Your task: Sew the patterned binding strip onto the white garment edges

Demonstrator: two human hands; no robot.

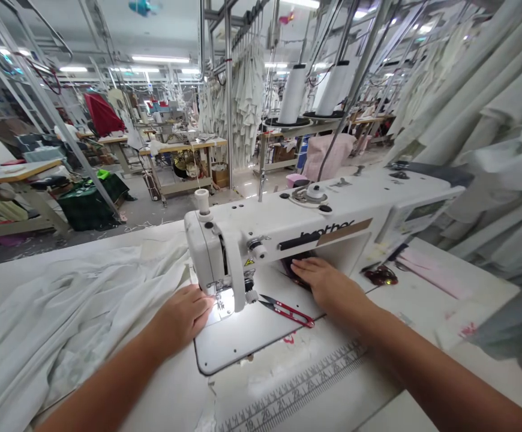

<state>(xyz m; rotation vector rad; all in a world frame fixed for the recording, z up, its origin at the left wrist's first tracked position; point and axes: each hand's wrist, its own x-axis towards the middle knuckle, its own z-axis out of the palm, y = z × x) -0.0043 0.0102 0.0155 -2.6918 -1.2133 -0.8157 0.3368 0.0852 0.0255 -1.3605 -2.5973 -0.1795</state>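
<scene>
My left hand (184, 316) is beside the needle area, its fingers bent and pressed together at the edge of white fabric (108, 306). The machine head partly hides those fingertips. A lit presser foot (221, 303) is just right of them. Under the arm of the white sewing machine (261, 231), my right hand (321, 279) lies with fingers stretched out over a dark object (297, 275), whose kind I cannot make out. Red-handled thread snips (288, 311) rest on the machine bed (236, 342) between my hands.
A printed ruler strip (297, 393) runs along the front of the table. Right of the machine are a dark reddish item (380, 275) and pink cloth (427, 273). Thread cones (293, 95) stand behind. Pale garments (481, 102) hang close on the right.
</scene>
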